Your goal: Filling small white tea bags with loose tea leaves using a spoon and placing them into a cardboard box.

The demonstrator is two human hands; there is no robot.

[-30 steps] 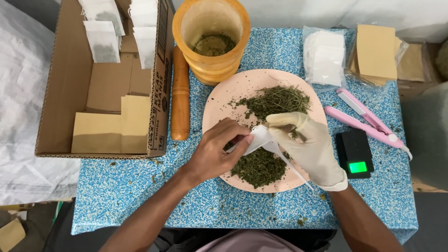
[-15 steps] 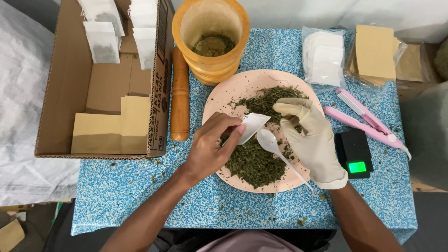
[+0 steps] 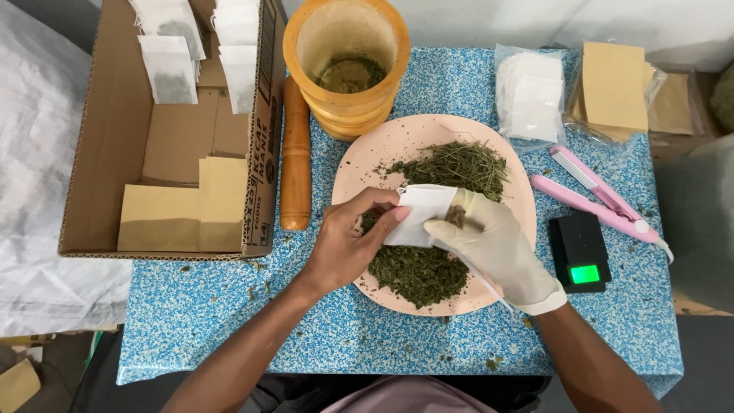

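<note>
Blue speckled cloth covers the desk (image 3: 229, 321), and a round pink plate (image 3: 367, 157) sits in the middle of it. Two heaps of dried green herb (image 3: 417, 275) lie on the plate, one at the far side and one at the near side.

The bare left hand (image 3: 344, 245) holds a small white paper tea bag (image 3: 420, 214) over the middle of the plate. Its fingers (image 3: 382, 213) are pinched together on the bag's left edge. The right hand in a pale rubber glove (image 3: 497, 252) touches the bag's right side. Its fingers are curled around a thin spoon handle (image 3: 482, 279), which sticks out toward the near rim of the plate. A bit of herb shows at the bag's mouth.

Half a second ago the white spoon lay open over the herb and the bag was held a little higher. Now the gloved hand has moved up to the bag, and the spoon's bowl is hidden behind it.

A yellow wooden mortar (image 3: 348, 65) stands just past the plate, and a wooden pestle (image 3: 295, 153) lies beside it. An open cardboard box (image 3: 107, 153) with filled bags sits on the left. On the right are a small black scale with a green screen (image 3: 581, 252), a pink sealing clamp (image 3: 596, 195), and packs of white and brown bags (image 3: 573, 88).
</note>
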